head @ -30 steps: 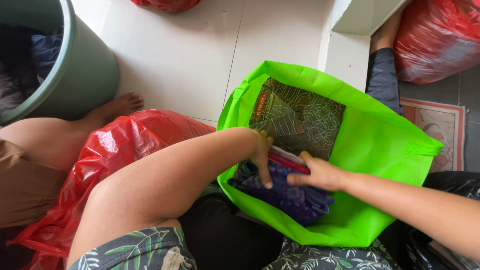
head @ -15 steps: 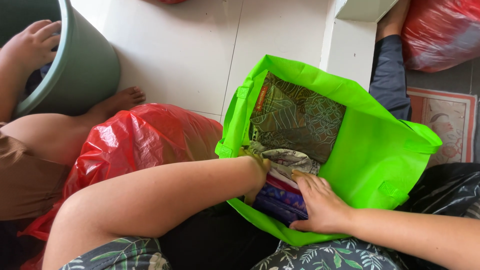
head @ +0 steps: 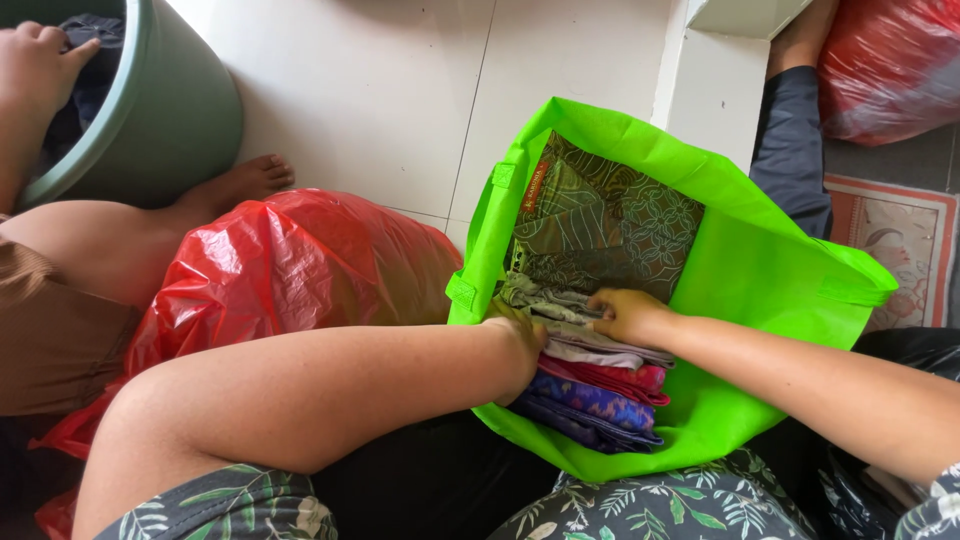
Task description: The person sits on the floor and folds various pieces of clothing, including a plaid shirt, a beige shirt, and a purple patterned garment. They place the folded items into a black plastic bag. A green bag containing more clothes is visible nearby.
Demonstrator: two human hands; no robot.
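Observation:
A bright green fabric bag (head: 770, 260) lies open on the floor in front of me. Inside it stands a stack of folded clothes (head: 600, 395): grey and pale pieces on top, red and blue-purple ones lower, with an olive patterned cloth (head: 610, 225) behind. My left hand (head: 520, 335) reaches into the bag at the stack's left side, fingers tucked against the clothes. My right hand (head: 625, 312) presses on top of the grey folded piece, fingers curled over its edge.
A red plastic bag (head: 290, 270) bulges left of the green bag. Another person sits at left, a foot (head: 245, 180) on the white tiles and a hand (head: 40, 55) in a grey-green bucket (head: 170, 110). Another red bag (head: 890, 65) and a patterned mat (head: 905, 240) lie at right.
The bag's mouth has come open wider and more of the clothes stack shows. Both my hands shifted up onto the grey folded piece. The other person's hand appeared at the bucket.

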